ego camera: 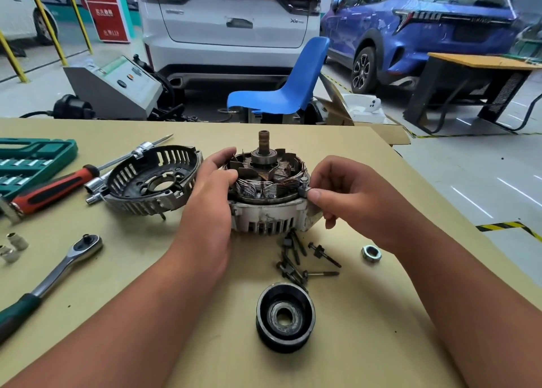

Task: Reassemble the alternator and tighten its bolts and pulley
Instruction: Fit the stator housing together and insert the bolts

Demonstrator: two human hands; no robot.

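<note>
The alternator housing stands mid-table, with the stator and the upright rotor shaft seated in it. The left grip is curled round the stator's left edge, and the right grip pinches a through-bolt at the housing's right rim. The slotted rear cover lies to the left; loose bolts, a nut and the pulley lie just in front.

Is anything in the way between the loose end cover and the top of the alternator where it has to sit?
Only the hands. The left hand grips the alternator on the side facing the end cover; the right hand pinches a small metal piece at its right rim. Nothing else lies on top.
</note>
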